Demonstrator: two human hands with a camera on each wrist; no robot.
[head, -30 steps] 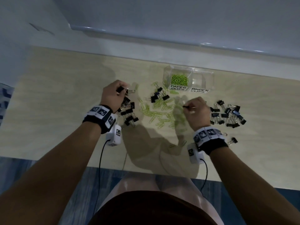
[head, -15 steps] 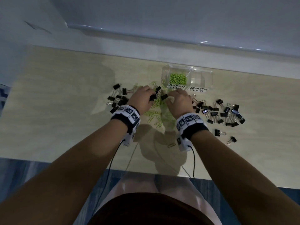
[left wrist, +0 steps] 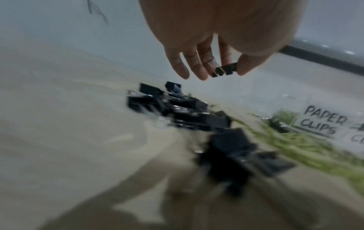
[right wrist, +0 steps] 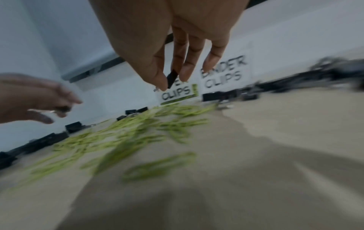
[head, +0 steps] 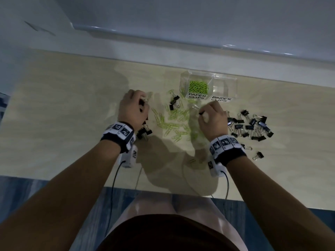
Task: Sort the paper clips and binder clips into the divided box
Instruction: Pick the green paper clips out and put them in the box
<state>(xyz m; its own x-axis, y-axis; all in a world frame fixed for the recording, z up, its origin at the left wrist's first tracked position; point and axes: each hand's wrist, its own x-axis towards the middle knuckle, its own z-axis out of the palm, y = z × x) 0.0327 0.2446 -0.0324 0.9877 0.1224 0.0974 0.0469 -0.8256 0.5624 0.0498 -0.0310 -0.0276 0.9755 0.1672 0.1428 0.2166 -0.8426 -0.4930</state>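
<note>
Binder clips are being pinched, one in each hand: the right hand [head: 212, 122] is nipping a black clip [right wrist: 171, 78] between thumb and fingertips, lower left of the divided box [head: 224, 84], whose binder compartment is sitting just up-frame. The left hand [head: 133, 110] is pinching another clip [left wrist: 224, 70], farther left.

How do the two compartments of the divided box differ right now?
The PAPER CLIPS compartment holds a heap of green paper clips; the BINDER CLIPS compartment looks empty. The PAPER CLIPS compartment sits on the left of the divided box, nearer the loose green clips; the BINDER CLIPS compartment sits on the right, nearer the big pile of black binder clips. Both have clear walls and a white front label.
</note>
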